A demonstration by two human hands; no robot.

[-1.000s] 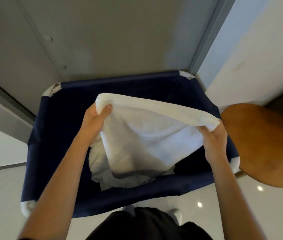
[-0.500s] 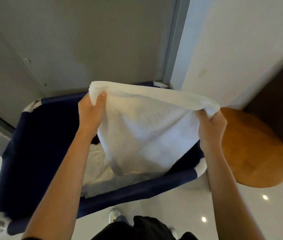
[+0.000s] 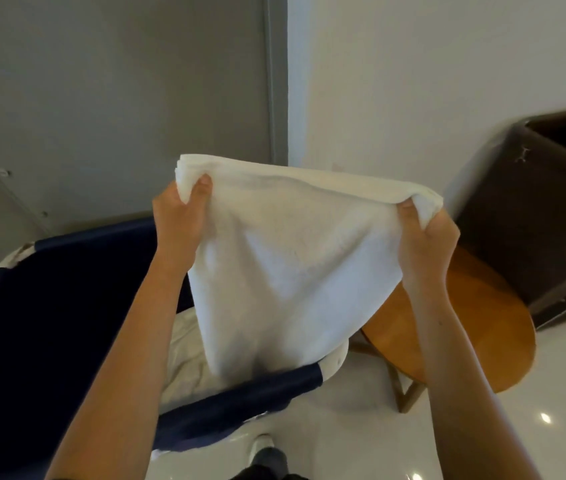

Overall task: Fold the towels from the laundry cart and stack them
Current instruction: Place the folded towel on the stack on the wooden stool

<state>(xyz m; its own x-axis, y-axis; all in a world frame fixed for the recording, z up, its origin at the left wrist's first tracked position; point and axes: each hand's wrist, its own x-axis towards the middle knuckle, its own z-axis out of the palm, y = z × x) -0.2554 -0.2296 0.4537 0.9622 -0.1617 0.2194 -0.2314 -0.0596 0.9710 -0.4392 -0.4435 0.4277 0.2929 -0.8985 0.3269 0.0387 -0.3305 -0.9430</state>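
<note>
White towel [image 3: 288, 265], doubled, hanging limp, pinched by both hands

The towel [image 3: 285, 265] hides the cart's [image 3: 49, 306] far right corner and the table's [image 3: 465, 327] left part; its own lower edge sinks behind the cart's near rim. Fingers of the left hand [image 3: 179, 220] and right hand [image 3: 425, 244] lie behind the towel, only thumbs showing. The cart's left side runs off the picture. The dark cabinet [image 3: 534, 220], far right, is blurred and cut off.
</note>
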